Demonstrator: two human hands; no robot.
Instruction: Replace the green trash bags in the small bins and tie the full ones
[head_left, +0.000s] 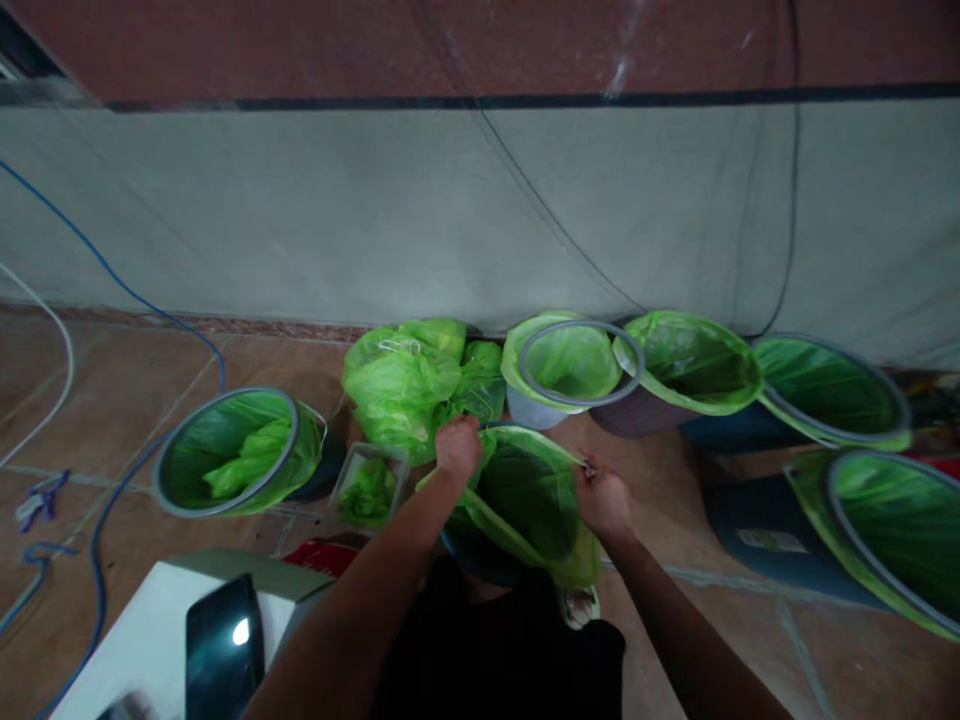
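A bin with a green plastic liner [525, 500] stands right in front of me on the tiled floor. My left hand [457, 447] is closed on the liner's far left edge. On the liner's right edge, my right hand [602, 497] is closed in a pinch. The liner is pulled over the bin's rim and hangs loosely on the near side. Behind my left hand lies a heap of loose green bags [412, 380].
Several more green-lined bins [232, 455] [574, 365] [694, 365] [829, 390] [896, 525] stand along the grey wall [375, 220]. A small square container [367, 485] sits left of my bin. A white box with a dark phone [223, 645] is at lower left. Blue and white cables [112, 280] cross the floor.
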